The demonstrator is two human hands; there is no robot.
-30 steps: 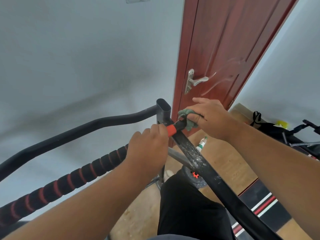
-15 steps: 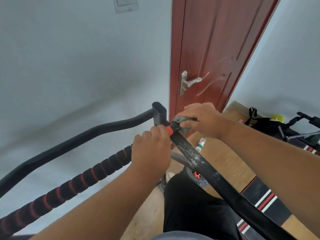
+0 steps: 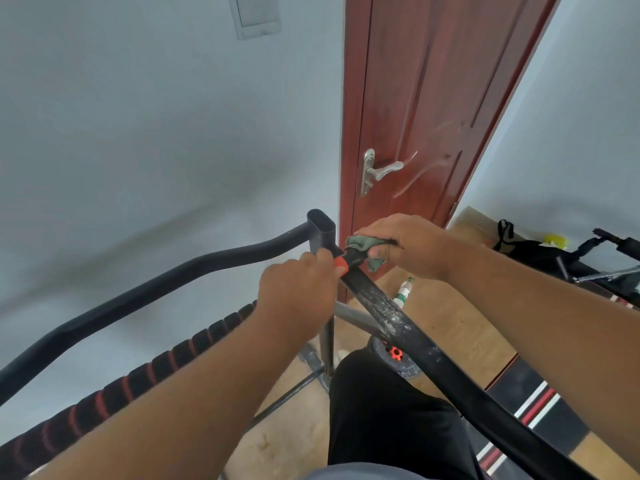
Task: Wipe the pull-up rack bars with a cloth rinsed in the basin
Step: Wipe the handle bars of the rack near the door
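both forearms are bare, no sleeves reaching the left hand (image 3: pixel 298 296) or right hand (image 3: pixel 405 247). black trousers (image 3: pixel 391 420) cover the legs. a grey shirt hem (image 3: pixel 363 472) shows at the bottom edge.

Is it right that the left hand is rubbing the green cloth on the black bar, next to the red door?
Not quite. The head view shows the right hand pressing the green cloth on the black bar; the left hand only grips the rack beside it. The rest is right: the red door stands just behind.
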